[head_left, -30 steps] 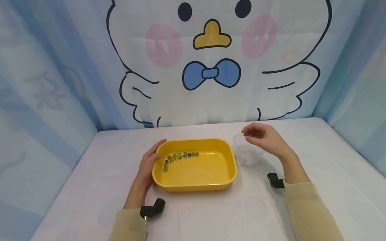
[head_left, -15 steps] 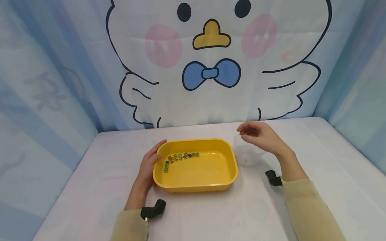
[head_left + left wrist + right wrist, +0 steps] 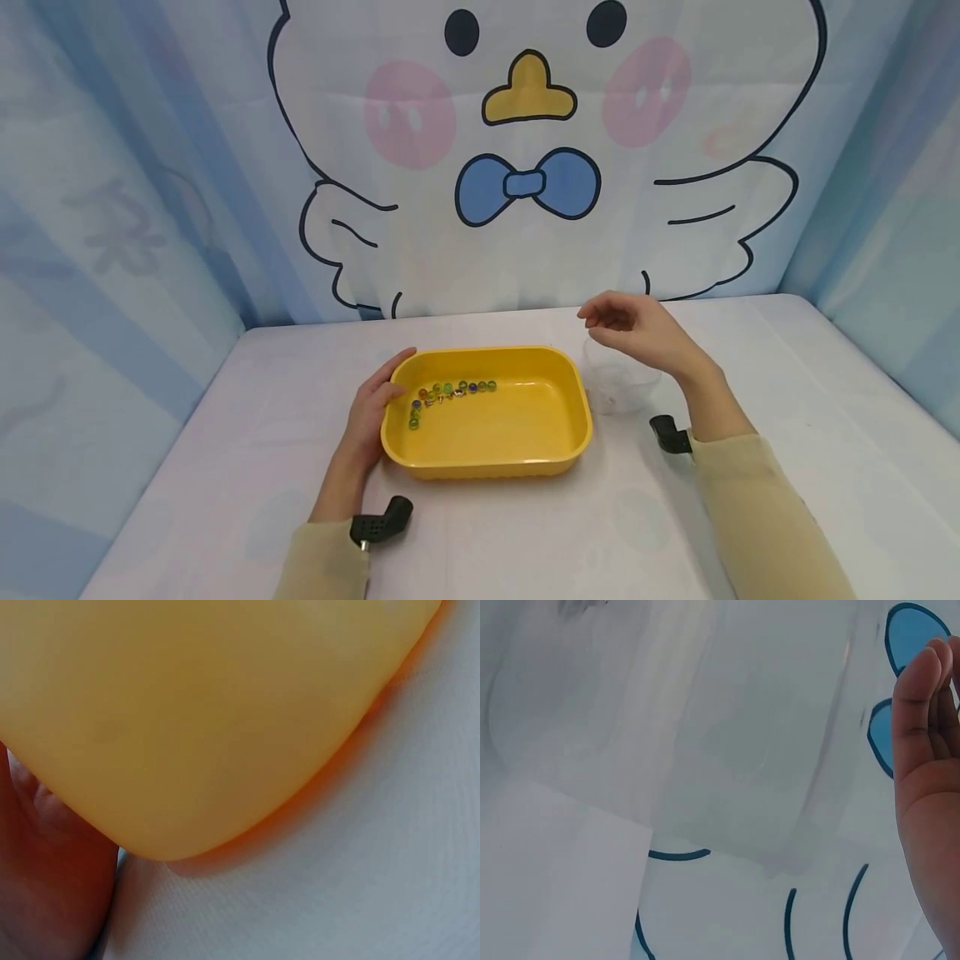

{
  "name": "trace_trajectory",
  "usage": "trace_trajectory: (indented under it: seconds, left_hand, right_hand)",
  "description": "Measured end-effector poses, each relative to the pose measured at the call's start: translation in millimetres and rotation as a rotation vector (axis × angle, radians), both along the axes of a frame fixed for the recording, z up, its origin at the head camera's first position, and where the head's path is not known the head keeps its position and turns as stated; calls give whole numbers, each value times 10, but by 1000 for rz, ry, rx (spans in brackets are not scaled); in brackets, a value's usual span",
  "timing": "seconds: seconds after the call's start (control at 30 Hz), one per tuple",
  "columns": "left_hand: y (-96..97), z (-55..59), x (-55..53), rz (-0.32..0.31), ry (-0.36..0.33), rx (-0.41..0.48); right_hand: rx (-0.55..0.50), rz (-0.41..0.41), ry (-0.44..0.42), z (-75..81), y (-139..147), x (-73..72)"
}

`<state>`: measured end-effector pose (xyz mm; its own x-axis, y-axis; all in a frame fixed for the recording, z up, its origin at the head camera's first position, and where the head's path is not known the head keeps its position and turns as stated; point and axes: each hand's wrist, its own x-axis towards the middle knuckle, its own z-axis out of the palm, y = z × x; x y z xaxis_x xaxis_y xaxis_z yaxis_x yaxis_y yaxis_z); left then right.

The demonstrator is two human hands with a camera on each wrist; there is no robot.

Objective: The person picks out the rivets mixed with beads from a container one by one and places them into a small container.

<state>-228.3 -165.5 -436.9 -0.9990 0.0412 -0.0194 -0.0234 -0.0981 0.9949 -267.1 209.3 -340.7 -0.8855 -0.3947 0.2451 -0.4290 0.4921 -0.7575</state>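
In the head view my left hand (image 3: 366, 419) grips the left end of a yellow plastic tray (image 3: 491, 467), its thumb over the rim. Marbles (image 3: 472, 387) lie in a bent row along the tray's back and left, beside several small shiny gold pieces (image 3: 441, 398). The tray's underside (image 3: 202, 735) fills much of the left wrist view. My right hand (image 3: 637, 329) hovers above a clear plastic container (image 3: 618, 393), right of the tray. Its fingers bend toward the thumb; whether something small sits between the fingertips is hidden. The container's wall (image 3: 735, 727) shows blurred in the right wrist view.
A pale cloth covers the table (image 3: 525, 533). Printed curtains (image 3: 525, 250) stand behind it and at both sides. A black wrist camera (image 3: 382, 519) sticks out near the left cuff, another wrist camera (image 3: 670, 435) near the right.
My right hand has moved left and slightly up over the clear container, toward the tray. The left hand and tray have stayed nearly in place.
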Motion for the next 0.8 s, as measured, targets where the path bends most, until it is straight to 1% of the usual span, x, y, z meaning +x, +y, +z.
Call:
trace_trajectory:
  seconds: [0.33, 0.53, 0.63, 0.8]
  left_hand:
    - [-12, 3, -3, -12, 0, 3]
    - [-7, 6, -1, 0, -16, -17]
    - [-4, 5, -3, 5, -24, -13]
    - [-7, 11, -3, 0, -17, -5]
  right_hand:
    - [-12, 27, 23, 54, -120, -35]
    - [-19, 54, 25, 85, -186, -73]
    - [-20, 61, 27, 102, -221, -87]
    - [-23, 83, 39, 135, -282, -108]
